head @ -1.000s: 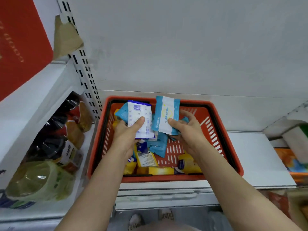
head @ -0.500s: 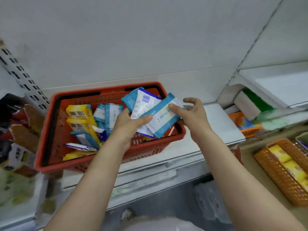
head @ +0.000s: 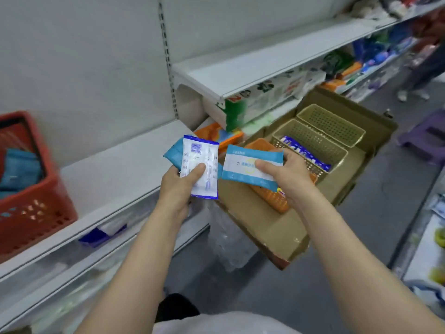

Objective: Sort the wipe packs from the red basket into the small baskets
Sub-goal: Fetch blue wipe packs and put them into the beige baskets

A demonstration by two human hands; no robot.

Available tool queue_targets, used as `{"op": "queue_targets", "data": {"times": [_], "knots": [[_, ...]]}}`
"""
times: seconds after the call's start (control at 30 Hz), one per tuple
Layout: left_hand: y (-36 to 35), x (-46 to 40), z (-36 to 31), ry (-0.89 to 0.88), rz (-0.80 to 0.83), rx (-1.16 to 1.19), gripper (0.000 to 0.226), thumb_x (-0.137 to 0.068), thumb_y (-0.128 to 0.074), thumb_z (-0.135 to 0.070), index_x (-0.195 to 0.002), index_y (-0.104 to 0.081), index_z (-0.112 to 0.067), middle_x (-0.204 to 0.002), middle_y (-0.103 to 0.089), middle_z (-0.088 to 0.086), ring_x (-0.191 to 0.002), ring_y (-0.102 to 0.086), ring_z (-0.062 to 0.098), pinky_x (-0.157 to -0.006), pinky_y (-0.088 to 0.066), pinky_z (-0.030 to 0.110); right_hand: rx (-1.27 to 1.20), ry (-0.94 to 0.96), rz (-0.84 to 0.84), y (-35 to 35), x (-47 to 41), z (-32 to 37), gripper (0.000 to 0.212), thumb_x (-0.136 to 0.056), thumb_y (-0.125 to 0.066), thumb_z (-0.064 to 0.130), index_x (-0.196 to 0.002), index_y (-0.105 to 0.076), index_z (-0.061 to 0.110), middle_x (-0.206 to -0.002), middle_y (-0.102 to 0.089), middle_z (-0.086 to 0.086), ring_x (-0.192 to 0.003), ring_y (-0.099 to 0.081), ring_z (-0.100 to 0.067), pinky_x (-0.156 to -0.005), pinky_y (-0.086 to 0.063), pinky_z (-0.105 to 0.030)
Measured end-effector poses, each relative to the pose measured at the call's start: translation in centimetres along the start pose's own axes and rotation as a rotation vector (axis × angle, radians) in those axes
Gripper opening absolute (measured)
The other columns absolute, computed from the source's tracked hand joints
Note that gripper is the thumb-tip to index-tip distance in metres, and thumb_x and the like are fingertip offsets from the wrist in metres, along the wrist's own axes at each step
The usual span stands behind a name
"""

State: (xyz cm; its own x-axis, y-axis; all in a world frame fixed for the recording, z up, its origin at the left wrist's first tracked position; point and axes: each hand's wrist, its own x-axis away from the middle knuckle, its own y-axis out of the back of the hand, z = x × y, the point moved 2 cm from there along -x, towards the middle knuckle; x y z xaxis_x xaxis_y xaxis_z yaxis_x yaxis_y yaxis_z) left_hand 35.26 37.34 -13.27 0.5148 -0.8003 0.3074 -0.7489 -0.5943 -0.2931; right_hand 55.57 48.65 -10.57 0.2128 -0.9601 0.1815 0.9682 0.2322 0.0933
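The left hand [head: 177,186] clamps a white pack [head: 201,168] showing a blue barcode, with a blue pack behind it. The right hand [head: 287,175] grips a blue-and-white pack [head: 243,168]; its print is too small to read. Beyond them the small baskets [head: 320,138] sit in a cardboard box [head: 269,227]. The red basket [head: 36,201] stands at the shelf's left end.

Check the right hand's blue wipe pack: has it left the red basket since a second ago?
Yes. The right hand has carried the blue wipe pack rightward, away from the red basket, to above the orange basket.
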Motion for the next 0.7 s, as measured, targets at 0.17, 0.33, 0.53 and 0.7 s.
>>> {"op": "queue_targets", "data": {"times": [0.17, 0.33, 0.53, 0.7], "knots": [[-8.8, -1.9, 4.3, 0.071, 0.083, -0.047, 0.036, -0.087, -0.073, -0.015, -0.122, -0.063, -0.012, -0.114, -0.073, 0.008, -0.103, -0.070, 0.029, -0.085, -0.057, 0.043, -0.068, -0.039, -0.101, 8.7, -2.8, -1.3, 0.029, -0.079, -0.078, 0.001, -0.097, -0.064, 0.020, -0.100, -0.073, -0.010, -0.088, -0.073, -0.026, -0.079, -0.060, -0.040], [-15.1, -6.0, 7.5, 0.099, 0.102, -0.126, 0.035, -0.084, -0.077, -0.021, -0.115, -0.066, -0.011, -0.106, -0.075, 0.006, -0.095, -0.073, 0.027, -0.085, -0.058, 0.044, -0.110, -0.129, -0.168, 14.1, -6.6, -2.6, 0.036, -0.077, -0.080, 0.002, -0.105, -0.060, 0.011, -0.104, -0.073, -0.014, -0.084, -0.074, -0.023, -0.070, -0.060, -0.035], [-21.6, -10.5, 9.3, 0.168, 0.053, -0.101, 0.025, -0.087, -0.073, -0.030, -0.109, -0.067, -0.018, -0.097, -0.076, -0.001, -0.080, -0.074, 0.014, -0.056, -0.056, 0.026, 0.018, -0.232, -0.169, 20.6, -13.0, -2.7, 0.033, -0.078, -0.080, 0.004, -0.101, -0.058, 0.013, -0.114, -0.068, -0.022, -0.080, -0.069, -0.026, -0.065, -0.054, -0.034], [-25.2, -13.6, 9.7, 0.249, 0.031, -0.099, 0.022, -0.092, -0.066, -0.025, -0.113, -0.065, -0.018, -0.095, -0.077, -0.002, -0.075, -0.074, 0.010, -0.053, -0.054, 0.021, 0.026, -0.246, -0.118, 23.8, -19.1, -2.1, 0.028, -0.081, -0.077, 0.004, -0.102, -0.064, 0.016, -0.105, -0.073, -0.011, -0.077, -0.073, -0.018, -0.064, -0.057, -0.028]]}}
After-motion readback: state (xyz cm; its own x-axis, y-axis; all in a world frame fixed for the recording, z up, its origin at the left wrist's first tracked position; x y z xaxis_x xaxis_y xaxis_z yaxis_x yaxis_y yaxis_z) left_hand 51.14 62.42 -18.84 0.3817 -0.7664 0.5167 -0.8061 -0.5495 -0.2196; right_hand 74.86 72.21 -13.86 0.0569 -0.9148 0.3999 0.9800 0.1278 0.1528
